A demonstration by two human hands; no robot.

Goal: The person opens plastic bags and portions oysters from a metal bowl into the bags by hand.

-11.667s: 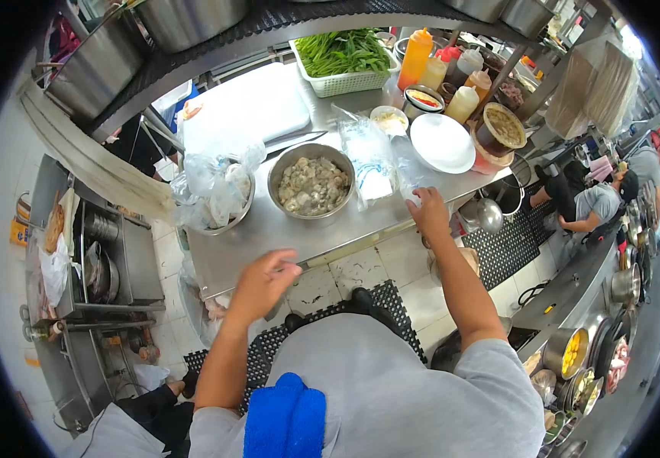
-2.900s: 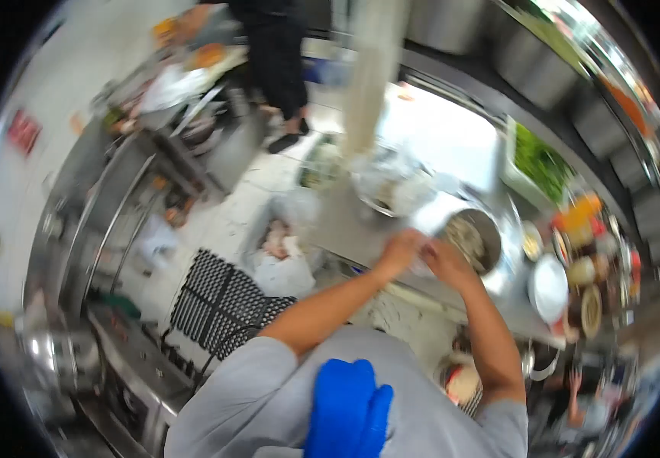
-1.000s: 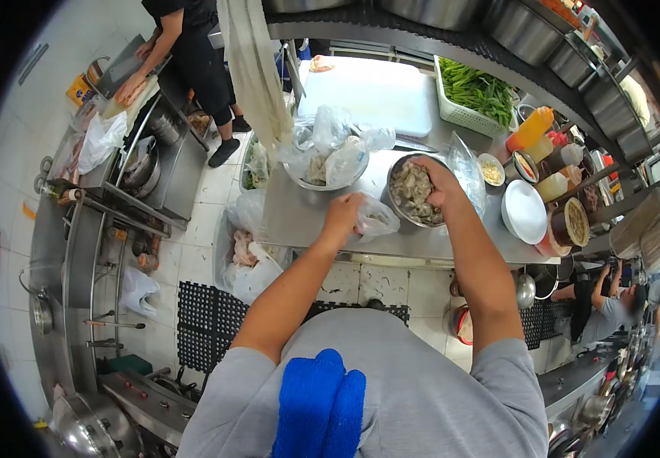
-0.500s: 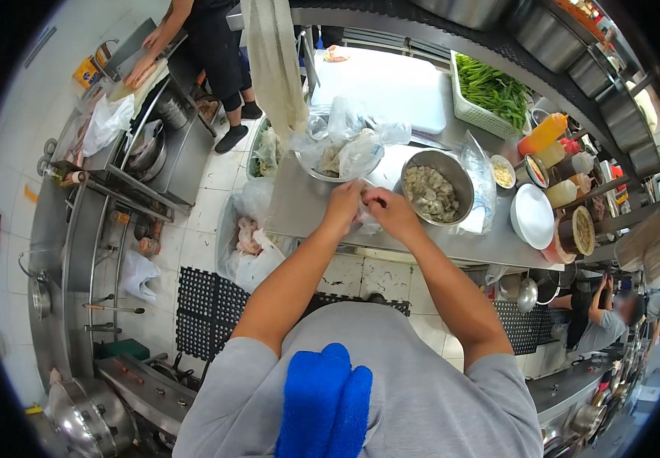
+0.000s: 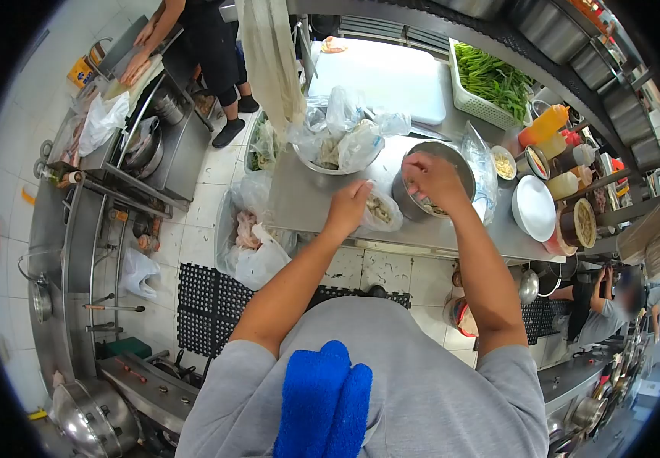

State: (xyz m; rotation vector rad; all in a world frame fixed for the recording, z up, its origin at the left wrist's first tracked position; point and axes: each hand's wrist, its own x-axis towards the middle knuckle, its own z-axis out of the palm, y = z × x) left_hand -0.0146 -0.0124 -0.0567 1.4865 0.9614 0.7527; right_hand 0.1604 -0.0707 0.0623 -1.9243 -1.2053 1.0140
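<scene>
My left hand (image 5: 347, 208) is closed on the gathered top of a small clear plastic bag (image 5: 381, 212), which holds pale greyish pieces that look like raw seafood. Over the deep metal bowl (image 5: 470, 183) is my right hand (image 5: 432, 179), its fingers curled together; anything between them is hidden. Under that hand, only a little of the bowl's greyish contents (image 5: 431, 207) shows. Just beyond my left hand, several filled clear plastic bags (image 5: 360, 149) lie heaped in a wide metal bowl (image 5: 322, 168).
Behind the bowls lies a white cutting board (image 5: 379, 76), with a basket of green vegetables (image 5: 490, 84) beside it. Sauce bottles (image 5: 545, 126), small bowls and a stack of white bowls (image 5: 534, 208) line the right. A bin with bags (image 5: 257, 244) stands left. A co-worker (image 5: 219, 61) works far left.
My hands were together at the bag's top; they are now apart. The right hand has moved right and forward over the deep bowl, while the left keeps the bag.
</scene>
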